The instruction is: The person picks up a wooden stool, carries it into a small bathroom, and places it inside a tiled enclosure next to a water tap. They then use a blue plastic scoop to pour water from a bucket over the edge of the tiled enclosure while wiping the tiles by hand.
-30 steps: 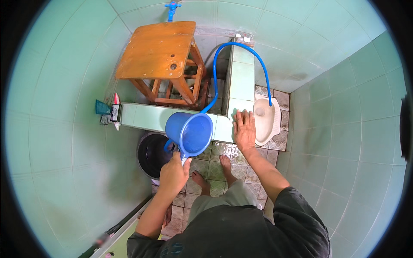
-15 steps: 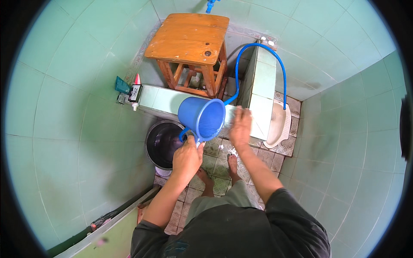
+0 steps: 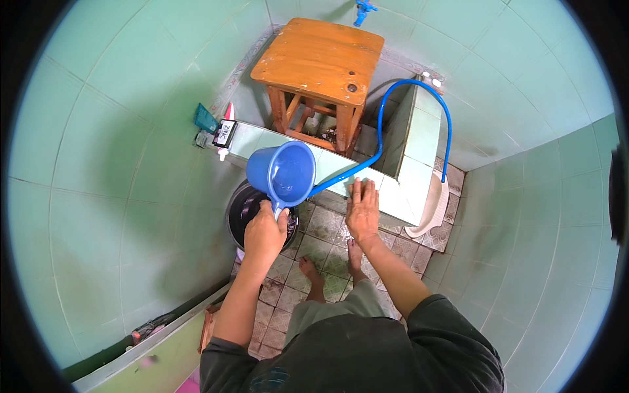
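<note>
My left hand (image 3: 265, 234) is closed round the handle of a blue plastic water dipper (image 3: 259, 169). The dipper is tilted, its mouth facing me, with what looks like a little water inside. It hangs over a dark round tub (image 3: 237, 219) on the floor, covering part of it. My right hand (image 3: 363, 211) holds nothing; its fingers are stretched out, back of the hand up, at the front edge of the tiled ledge (image 3: 400, 203). Whether it touches the ledge I cannot tell. A blue hose (image 3: 347, 174) runs across the ledge behind that hand.
A wooden stool (image 3: 321, 59) stands beyond the ledge, below a blue tap (image 3: 362, 12). Bottles and tubes (image 3: 219, 131) crowd the ledge's left end. A squat toilet (image 3: 432, 206) lies to the right. My bare feet are on the patterned floor tiles (image 3: 324, 223).
The dipper has moved left and turned more toward me, over the tub. My right hand, blurred before, is now sharper and slightly lower. The whole view has shifted a little.
</note>
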`<state>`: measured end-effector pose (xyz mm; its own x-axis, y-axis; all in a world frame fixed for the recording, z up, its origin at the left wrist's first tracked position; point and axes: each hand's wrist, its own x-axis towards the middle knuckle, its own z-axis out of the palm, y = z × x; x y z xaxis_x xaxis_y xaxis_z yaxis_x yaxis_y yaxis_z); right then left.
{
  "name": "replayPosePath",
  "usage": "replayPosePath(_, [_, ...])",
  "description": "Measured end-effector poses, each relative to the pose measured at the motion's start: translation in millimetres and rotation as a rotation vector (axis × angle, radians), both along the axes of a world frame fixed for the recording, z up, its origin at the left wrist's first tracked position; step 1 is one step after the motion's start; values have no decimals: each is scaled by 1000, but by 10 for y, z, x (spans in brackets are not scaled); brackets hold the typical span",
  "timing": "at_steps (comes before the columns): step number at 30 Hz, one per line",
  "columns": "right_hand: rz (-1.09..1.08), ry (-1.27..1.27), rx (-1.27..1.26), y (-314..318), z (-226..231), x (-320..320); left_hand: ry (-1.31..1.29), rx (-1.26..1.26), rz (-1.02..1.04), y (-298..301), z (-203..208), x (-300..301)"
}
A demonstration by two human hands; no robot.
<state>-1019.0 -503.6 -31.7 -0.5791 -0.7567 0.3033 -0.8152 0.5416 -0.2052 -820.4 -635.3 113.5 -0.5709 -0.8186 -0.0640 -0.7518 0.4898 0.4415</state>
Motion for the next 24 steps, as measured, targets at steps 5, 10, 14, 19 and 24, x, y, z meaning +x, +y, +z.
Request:
replayPosePath(5, [-32,-145,-254,-149,234,-317,43,48,105,-176,0,237])
replayPosePath(10, [194,-228,12,-1098,384,-201,13,69,128,-249,154,339])
replayPosePath(14, [210,-166,165,-1695,174,7,45,142,198,-235,204,414])
replayPosePath(19, [176,-168,-57,-1614,209,-20,76,163,245,-205,193,715])
replayPosePath(24, [266,-398,182,-654,683,-342,116,181,265,-135,218,917])
